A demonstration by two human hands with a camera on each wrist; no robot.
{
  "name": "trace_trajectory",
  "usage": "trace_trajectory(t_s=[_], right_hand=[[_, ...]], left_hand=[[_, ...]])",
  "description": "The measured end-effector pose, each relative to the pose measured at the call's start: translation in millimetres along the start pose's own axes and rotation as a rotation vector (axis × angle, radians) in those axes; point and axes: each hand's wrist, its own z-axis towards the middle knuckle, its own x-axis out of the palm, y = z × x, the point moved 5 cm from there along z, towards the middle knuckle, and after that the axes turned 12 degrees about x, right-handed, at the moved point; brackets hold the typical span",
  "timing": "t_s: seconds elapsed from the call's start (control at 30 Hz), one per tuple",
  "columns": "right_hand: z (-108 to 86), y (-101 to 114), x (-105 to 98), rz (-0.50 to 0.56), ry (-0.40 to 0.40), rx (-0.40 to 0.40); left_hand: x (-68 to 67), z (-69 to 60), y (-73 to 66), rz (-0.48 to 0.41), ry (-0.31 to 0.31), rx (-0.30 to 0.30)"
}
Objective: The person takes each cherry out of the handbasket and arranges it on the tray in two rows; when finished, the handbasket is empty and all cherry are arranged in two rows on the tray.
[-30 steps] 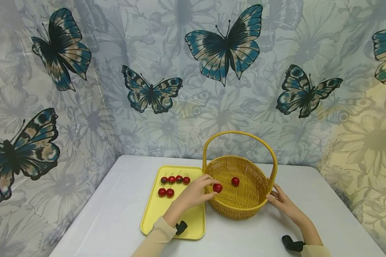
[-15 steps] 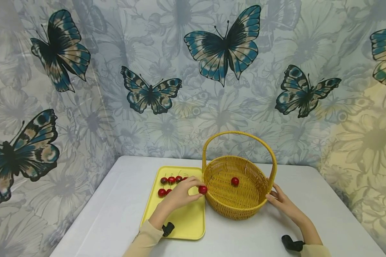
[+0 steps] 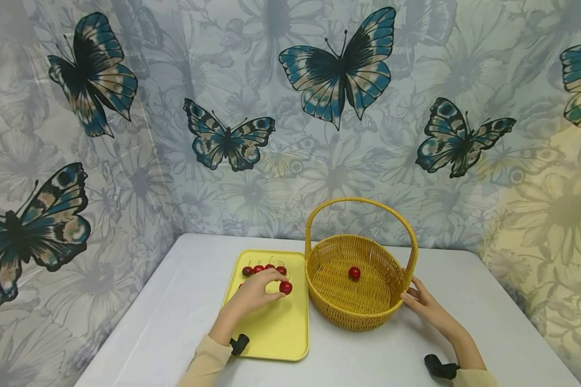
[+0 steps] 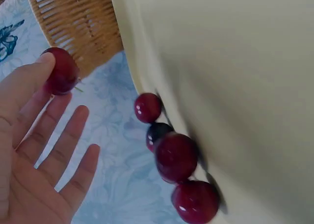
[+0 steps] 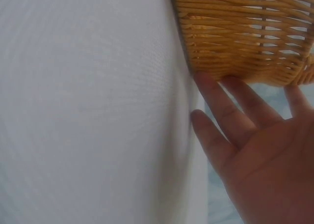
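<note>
Between thumb and fingertips my left hand (image 3: 253, 293) pinches a red cherry (image 3: 285, 288) above the yellow tray (image 3: 276, 338). A short green stem shows on this cherry (image 4: 62, 71) in the left wrist view, where the other fingers are spread. Several stemmed cherries (image 3: 259, 269) lie toward the tray's far end, some partly hidden by the hand. The yellow wicker basket (image 3: 353, 321) stands to the right of the tray with one cherry (image 3: 354, 273) inside. My right hand (image 3: 428, 306) touches the basket's right side, its fingertips (image 5: 203, 80) against the outer wall with the fingers fairly straight.
The basket's tall arched handle (image 3: 360, 199) rises over its opening. Both tray and basket rest on a white-covered table (image 3: 174, 317), backed by a butterfly-patterned cloth (image 3: 339, 161). A black wrist device (image 3: 239, 344) sits on the left wrist, another (image 3: 440, 367) on the right.
With the cherry still pinched, my left hand has moved left from the basket's left rim to above the tray. My right hand stays at the basket's side.
</note>
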Motion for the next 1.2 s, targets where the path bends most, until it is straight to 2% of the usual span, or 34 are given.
trace_trajectory(t_s=[0.17,0.43,0.53,0.8,1.0,1.2], right_hand=[[1.1,-1,0,0.034,0.019,-0.016],[0.5,-1,0,-0.013,0.000,-0.001],[0.1,0,0,-0.001,0.009,-0.005],[0.9,-1,0,-0.007,0.000,0.020],[1.4,-1,1,0.026,0.018,0.000],[0.9,0,0,0.045,0.024,-0.012]], left_hand=[[-1.3,-8.8,15.5,0.039,0.006,-0.048],[-1.4,-16.5,34.0,0.027,-0.011,-0.098],[-0.2,-17.6,39.4,0.041,-0.008,-0.110],[0.0,-14.9,47.2,0.078,0.003,-0.113],[1.1,-12.6,49.5,0.116,0.032,-0.123],[2.7,-11.5,51.7,0.114,0.046,-0.140]])
